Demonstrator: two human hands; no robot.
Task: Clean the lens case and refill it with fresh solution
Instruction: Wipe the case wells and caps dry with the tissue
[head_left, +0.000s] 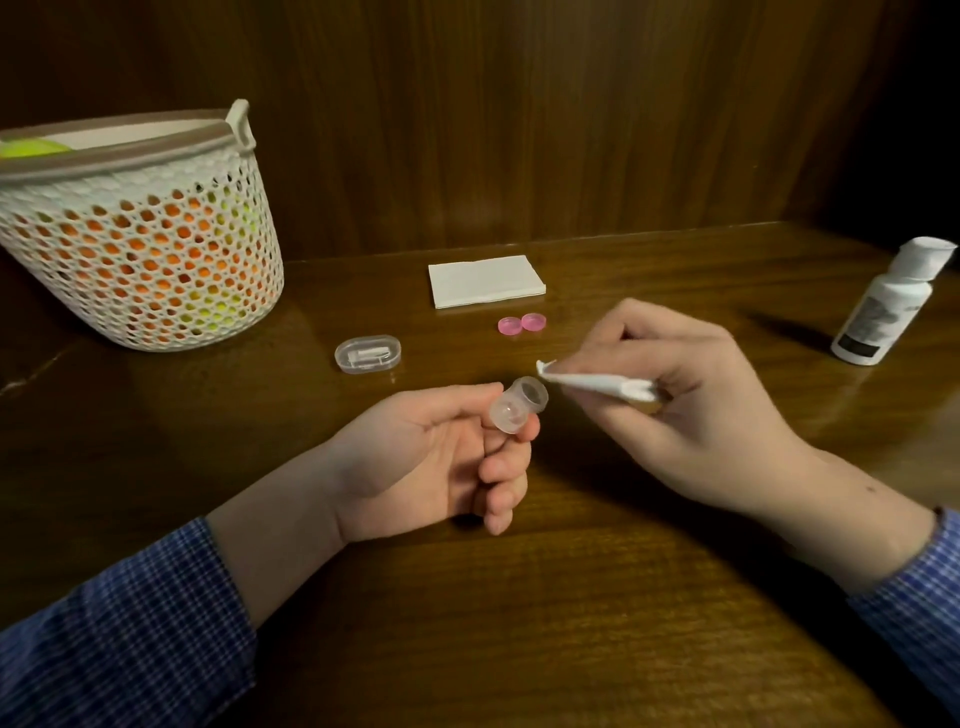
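Lens case (518, 405), pinched in the left hand (441, 462), tilts its open well toward the folded tissue (597, 383) gripped in the right hand (691, 405) for wiping.

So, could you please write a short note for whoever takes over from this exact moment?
Left hand: holds the clear lens case at its fingertips, opening toward the tissue.
Right hand: grips a rolled tissue, tip just beside the case opening.
On the table: two pink caps off, tissue stack, solution bottle at right with its flip cap open, small clear box, basket at left.
Done: caps removed.
Left: wipe the case, refill with solution, cap it.
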